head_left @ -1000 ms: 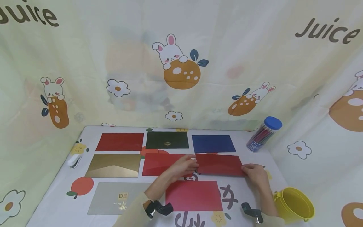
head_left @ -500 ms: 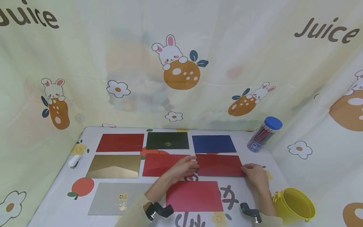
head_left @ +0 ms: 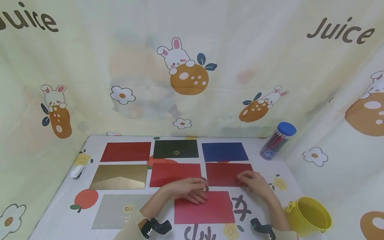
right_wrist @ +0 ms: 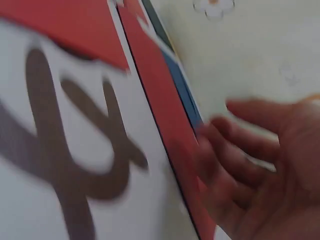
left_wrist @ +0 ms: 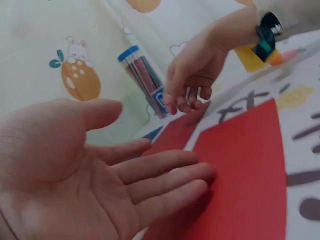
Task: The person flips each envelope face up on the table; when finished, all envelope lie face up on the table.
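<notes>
My left hand (head_left: 189,190) hovers palm down over the upper left part of a pinkish-red envelope (head_left: 210,213), its fingers extended and holding nothing. Beyond it, a dark red envelope (head_left: 220,175) lies flat at the right end of the middle row. My right hand (head_left: 253,182) is over that envelope's right side; in the right wrist view its fingers (right_wrist: 225,145) are loosely bent with nothing between them. Left of the dark red one is a brighter red envelope (head_left: 175,171). The left wrist view shows the left palm (left_wrist: 75,185) above red paper.
The back row has red (head_left: 126,151), dark green (head_left: 175,146) and blue (head_left: 225,151) envelopes. Gold (head_left: 120,176) and grey (head_left: 111,210) ones lie left. A stapler (head_left: 78,172) sits at the left edge, a pencil jar (head_left: 277,141) back right, a yellow bucket (head_left: 310,216) front right.
My left hand has come off the dark red envelope's left edge, moving toward me. My right hand has let go of its right edge and shifted left over it. The envelope lies in place.
</notes>
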Available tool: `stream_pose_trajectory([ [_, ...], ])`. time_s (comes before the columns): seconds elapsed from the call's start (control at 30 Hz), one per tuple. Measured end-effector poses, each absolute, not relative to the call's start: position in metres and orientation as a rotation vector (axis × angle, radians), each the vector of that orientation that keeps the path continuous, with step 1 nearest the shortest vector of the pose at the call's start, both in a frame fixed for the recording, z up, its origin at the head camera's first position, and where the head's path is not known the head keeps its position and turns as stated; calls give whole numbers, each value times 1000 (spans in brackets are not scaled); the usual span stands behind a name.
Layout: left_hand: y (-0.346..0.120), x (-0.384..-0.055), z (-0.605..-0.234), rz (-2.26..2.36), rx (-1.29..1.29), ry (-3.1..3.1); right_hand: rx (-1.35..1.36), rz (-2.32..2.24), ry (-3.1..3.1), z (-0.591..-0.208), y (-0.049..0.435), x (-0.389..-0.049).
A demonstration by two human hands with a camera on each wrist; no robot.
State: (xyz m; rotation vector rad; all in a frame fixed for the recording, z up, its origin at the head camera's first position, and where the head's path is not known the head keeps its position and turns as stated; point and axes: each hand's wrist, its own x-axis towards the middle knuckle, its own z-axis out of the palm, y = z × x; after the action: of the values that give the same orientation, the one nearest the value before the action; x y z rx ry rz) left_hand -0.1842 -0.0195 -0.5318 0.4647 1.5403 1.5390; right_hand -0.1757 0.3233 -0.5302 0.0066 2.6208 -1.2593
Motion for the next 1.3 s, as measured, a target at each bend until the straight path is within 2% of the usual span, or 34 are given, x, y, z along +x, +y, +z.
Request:
stream_pose_trajectory([
  [0.13, -30, -176, -535, 1458, 486, 1542, -348, -1339, 2268, -531, 298, -173],
  [0.27, -34, -170, -536, 1418, 507, 1526, -498, -1310, 1966, -534, 279, -171],
  [0.67, -45, -159, -534, 1365, 579, 1462, -494, -1276, 1906, -537, 266, -176],
  [1.13, -101, -171, -531, 1401, 527, 1702, -469, -1217, 2037, -527, 286, -176],
  [1.3, -120, -170, -527, 1398, 467, 1733, -381, -1219, 2052, -522, 298, -174],
])
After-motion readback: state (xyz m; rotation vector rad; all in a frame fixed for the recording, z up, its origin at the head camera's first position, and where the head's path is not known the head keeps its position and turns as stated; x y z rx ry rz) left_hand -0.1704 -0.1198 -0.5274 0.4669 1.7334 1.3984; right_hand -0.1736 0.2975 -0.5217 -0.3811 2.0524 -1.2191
